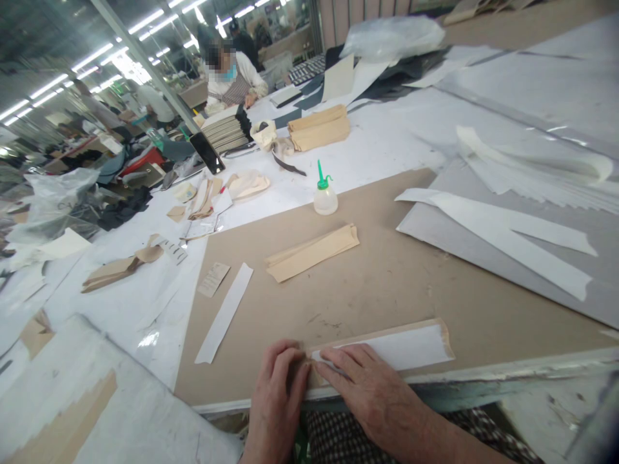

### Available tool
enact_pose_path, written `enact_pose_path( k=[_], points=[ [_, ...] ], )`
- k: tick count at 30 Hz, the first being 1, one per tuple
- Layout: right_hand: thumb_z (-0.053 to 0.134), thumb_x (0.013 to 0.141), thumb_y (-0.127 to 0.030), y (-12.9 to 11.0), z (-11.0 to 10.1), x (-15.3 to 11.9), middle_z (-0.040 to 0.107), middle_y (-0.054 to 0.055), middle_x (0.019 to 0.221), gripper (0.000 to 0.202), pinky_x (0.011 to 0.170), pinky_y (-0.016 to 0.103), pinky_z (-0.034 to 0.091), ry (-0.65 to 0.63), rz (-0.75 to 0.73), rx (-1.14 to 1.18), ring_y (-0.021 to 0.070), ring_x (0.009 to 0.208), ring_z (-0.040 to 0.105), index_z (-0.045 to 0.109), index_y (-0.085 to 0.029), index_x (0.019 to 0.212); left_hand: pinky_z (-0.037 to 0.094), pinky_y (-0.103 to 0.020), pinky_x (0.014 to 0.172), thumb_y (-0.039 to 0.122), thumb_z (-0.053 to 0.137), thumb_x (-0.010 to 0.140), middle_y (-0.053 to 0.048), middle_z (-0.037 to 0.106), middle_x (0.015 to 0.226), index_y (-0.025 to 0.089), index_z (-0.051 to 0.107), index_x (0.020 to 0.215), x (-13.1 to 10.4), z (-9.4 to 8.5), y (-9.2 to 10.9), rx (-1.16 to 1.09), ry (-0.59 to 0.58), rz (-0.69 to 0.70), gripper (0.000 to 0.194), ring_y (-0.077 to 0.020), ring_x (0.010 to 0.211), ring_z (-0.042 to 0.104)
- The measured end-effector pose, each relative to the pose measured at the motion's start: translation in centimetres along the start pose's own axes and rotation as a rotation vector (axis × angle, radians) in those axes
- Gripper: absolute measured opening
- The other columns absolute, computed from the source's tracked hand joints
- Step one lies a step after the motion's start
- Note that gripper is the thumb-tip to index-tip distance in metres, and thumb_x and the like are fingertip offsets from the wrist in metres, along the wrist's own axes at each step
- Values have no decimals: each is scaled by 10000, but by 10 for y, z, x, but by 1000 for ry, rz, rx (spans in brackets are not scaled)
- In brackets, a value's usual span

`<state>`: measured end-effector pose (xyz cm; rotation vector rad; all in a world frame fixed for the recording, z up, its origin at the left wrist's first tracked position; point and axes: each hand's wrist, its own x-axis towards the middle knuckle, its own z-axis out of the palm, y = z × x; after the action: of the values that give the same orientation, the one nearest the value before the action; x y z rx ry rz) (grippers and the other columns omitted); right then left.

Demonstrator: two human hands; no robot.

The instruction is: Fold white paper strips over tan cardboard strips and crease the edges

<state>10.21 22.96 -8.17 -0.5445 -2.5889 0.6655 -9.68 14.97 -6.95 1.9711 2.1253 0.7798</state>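
At the front edge of the brown board (387, 270), a white strip (420, 345) lies on a slightly larger tan piece (447, 338). My left hand (283, 386) is at the left end of that tan piece, its fingers curled and pressed together on the end. My right hand (365, 386) rests on the left part of the white strip, fingers stretched forward and lying flat. Further back lie a small stack of tan pieces (314, 251) and a round bottle with a green nozzle (325, 198). Another white strip (225, 312) lies left of my hands.
White strips (503, 232) lie on a grey sheet (445, 225) at the right. Tan bundles (319, 129), a phone (207, 153) and a stack of panels (226, 129) stand further back. A person (235, 80) works across the table.
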Motion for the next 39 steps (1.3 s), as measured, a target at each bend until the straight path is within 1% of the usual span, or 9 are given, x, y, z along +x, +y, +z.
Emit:
enact_pose_path(
  k=[3,11,19,25,28,31,33,36,39],
  points=[
    [530,926,-70,-1,0,1,562,104,1357,495,1038,447,441,-7,6,4,285,1153,495,506,-121,1418,562,-259,927,193,553,974,-58,606,1152,238,626,1099,-4,-2,-3,-14,-2,39,152,-154,1061,646],
    [503,927,-63,0,1,2,572,116,1343,485,1029,448,451,14,3,-12,285,1153,503,516,-108,1409,575,-227,875,159,533,979,-78,624,1122,210,668,1121,-9,3,5,43,100,139,203,-147,980,665],
    [497,913,-51,-2,-2,2,580,113,1342,487,1031,447,459,9,10,-6,275,1153,512,534,-117,1394,572,-257,843,133,526,977,-83,654,1108,219,633,1189,-12,6,4,119,65,162,253,-168,960,651],
    [515,904,-55,-1,-2,2,586,115,1339,499,1034,436,457,30,5,-10,268,1159,515,532,-127,1397,568,-332,896,118,462,983,-109,656,1146,199,611,1252,-16,9,2,200,28,226,318,-218,1030,635],
    [516,897,-44,-2,-1,1,582,116,1342,510,1026,450,461,22,15,-8,277,1153,513,530,-131,1399,568,-309,902,140,488,983,-94,640,1143,214,620,1211,-12,1,4,95,-16,151,274,-196,1029,635],
    [516,877,-21,-2,-1,1,570,123,1351,532,1029,474,456,13,15,-10,288,1160,506,524,-128,1399,562,-297,924,186,520,982,-83,616,1159,222,632,1128,-6,-4,6,-42,-41,0,188,-179,1074,632],
    [516,881,-13,-2,-3,2,572,123,1333,491,1042,471,447,17,12,16,284,1170,504,549,-130,1356,562,-324,929,215,536,975,-83,609,1173,221,631,1096,-4,-4,7,-76,-23,-85,154,-189,1096,626],
    [528,897,-14,1,-9,6,598,114,1222,346,1000,409,480,37,35,76,247,1107,538,600,-134,1215,547,-398,958,235,571,949,-90,607,1203,217,625,1084,-3,1,11,-90,1,-157,146,-218,1115,612],
    [659,857,-67,5,-20,16,593,121,1182,298,940,429,504,33,94,-4,269,1078,553,604,-143,1140,528,-428,983,225,604,914,-89,610,1218,221,619,1100,-4,2,16,-132,-11,-188,186,-230,1137,600]
  ],
)
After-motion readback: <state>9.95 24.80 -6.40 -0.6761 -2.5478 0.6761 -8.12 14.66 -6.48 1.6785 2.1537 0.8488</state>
